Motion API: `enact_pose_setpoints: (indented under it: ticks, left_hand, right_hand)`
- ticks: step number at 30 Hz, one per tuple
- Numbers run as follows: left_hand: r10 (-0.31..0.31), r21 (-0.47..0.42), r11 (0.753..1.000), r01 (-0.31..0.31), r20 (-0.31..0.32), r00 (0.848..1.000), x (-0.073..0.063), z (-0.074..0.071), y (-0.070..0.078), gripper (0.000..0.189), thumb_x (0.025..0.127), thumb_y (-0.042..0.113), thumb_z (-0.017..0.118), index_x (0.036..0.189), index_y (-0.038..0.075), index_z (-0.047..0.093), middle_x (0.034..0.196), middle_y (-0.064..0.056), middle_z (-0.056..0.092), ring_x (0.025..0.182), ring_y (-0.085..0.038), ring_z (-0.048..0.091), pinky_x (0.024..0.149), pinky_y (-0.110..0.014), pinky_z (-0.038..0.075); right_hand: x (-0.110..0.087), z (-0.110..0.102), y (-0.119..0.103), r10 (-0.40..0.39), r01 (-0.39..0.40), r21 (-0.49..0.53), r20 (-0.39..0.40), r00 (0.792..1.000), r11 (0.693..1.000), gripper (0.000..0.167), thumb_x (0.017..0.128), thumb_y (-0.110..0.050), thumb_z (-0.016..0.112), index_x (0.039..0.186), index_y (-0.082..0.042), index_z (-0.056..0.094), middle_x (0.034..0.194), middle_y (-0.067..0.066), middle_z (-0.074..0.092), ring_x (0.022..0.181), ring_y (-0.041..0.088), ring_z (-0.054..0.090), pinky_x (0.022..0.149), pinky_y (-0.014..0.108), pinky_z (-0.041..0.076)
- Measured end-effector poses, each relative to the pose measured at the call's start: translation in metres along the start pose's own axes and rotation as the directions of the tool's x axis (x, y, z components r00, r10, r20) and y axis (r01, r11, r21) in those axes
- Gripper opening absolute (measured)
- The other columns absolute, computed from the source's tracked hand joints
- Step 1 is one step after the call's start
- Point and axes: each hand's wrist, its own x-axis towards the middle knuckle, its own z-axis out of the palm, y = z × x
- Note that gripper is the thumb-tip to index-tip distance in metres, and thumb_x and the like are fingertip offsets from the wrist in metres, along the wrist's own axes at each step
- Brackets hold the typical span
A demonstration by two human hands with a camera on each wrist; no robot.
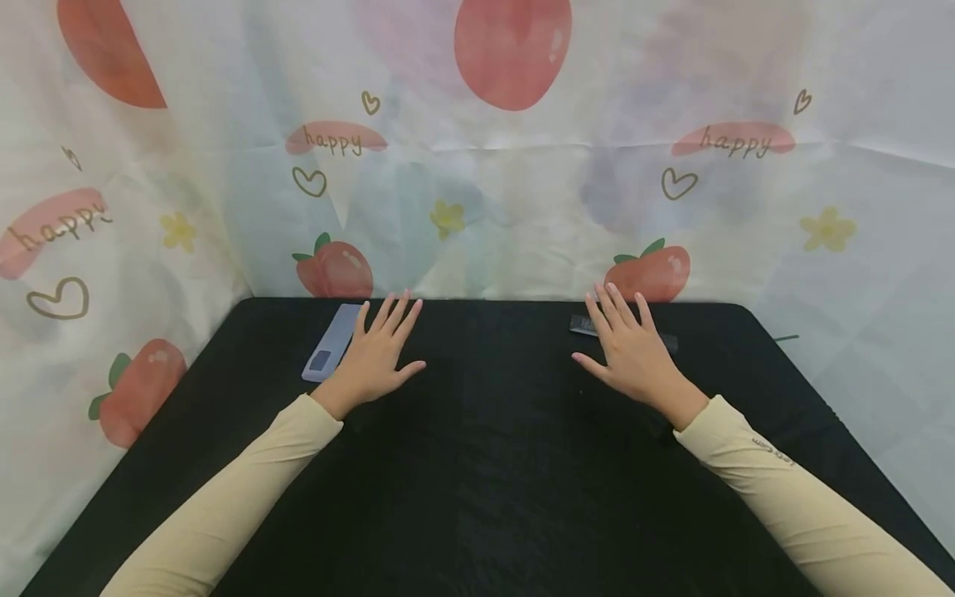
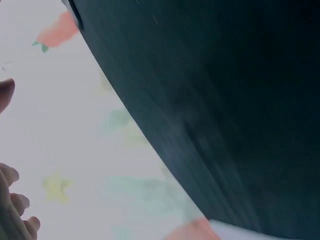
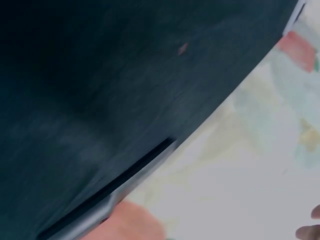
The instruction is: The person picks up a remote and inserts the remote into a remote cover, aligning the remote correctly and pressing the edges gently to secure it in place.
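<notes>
My left hand is spread with straight fingers, holding nothing, over the far left of the black table. It overlaps the right side of a flat lavender-blue oblong object with a small dark square near its front end. On the other side, my right hand is likewise spread and holds nothing. Behind it lies a long dark bar-like object, its middle hidden by the fingers. The right wrist view shows this bar from the side, with a grey lower face. Fingertips show at the left wrist view's edge.
The black-covered table has its far edge against a white curtain printed with fruit, hearts and flowers. More curtain hangs along the left and right sides. A thin dark line shows beyond the table's right edge.
</notes>
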Motion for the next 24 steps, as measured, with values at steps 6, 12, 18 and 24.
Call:
enact_pose_setpoints:
  ticks: [6, 12, 18, 24]
  left_hand:
    - [-0.008, -0.001, 1.0, 0.008, 0.019, 1.0, -0.009, -0.007, -0.032, 0.086, 0.089, 0.044, 0.059, 0.151, 0.01, 0.011, 0.158, -0.016, 0.008, 0.146, -0.035, 0.007, 0.113, -0.06, 0.001]
    - [-0.01, 0.034, 0.999, 0.01, -0.006, 1.0, -0.02, -0.002, -0.062, 0.082, 0.088, 0.04, 0.061, 0.15, 0.007, 0.019, 0.157, -0.017, 0.012, 0.145, -0.036, 0.012, 0.111, -0.061, 0.006]
    - [-0.092, 0.015, 0.996, 0.091, 0.054, 0.994, -0.03, 0.005, -0.083, 0.079, 0.09, 0.039, 0.058, 0.15, 0.008, 0.018, 0.157, -0.019, 0.011, 0.144, -0.038, 0.014, 0.11, -0.062, 0.008]
    - [-0.156, -0.004, 0.987, 0.159, 0.149, 0.976, -0.036, 0.015, -0.099, 0.078, 0.091, 0.039, 0.057, 0.15, 0.006, 0.017, 0.156, -0.022, 0.011, 0.143, -0.041, 0.015, 0.11, -0.062, 0.008]
  right_hand:
    - [-0.002, 0.007, 0.026, -0.011, 0.011, -0.025, -0.008, 1.0, 1.0, 0.085, 0.084, -0.043, 0.061, 0.146, 0.002, 0.024, 0.153, 0.021, 0.023, 0.144, 0.034, 0.018, 0.114, 0.057, 0.008]
    - [-0.003, 0.022, 0.051, -0.02, 0.018, -0.048, -0.023, 1.0, 0.999, 0.08, 0.084, -0.037, 0.064, 0.144, 0.004, 0.03, 0.149, 0.024, 0.032, 0.14, 0.036, 0.029, 0.113, 0.057, 0.014]
    - [-0.001, 0.036, 0.067, 0.019, -0.018, -0.052, 0.035, 0.999, 0.998, 0.076, 0.085, -0.033, 0.064, 0.142, 0.006, 0.031, 0.146, 0.026, 0.035, 0.137, 0.039, 0.031, 0.111, 0.06, 0.016]
    - [0.001, 0.044, 0.075, 0.029, -0.024, -0.045, 0.108, 0.994, 0.999, 0.072, 0.088, -0.033, 0.062, 0.141, 0.007, 0.033, 0.144, 0.027, 0.037, 0.135, 0.041, 0.033, 0.108, 0.062, 0.019]
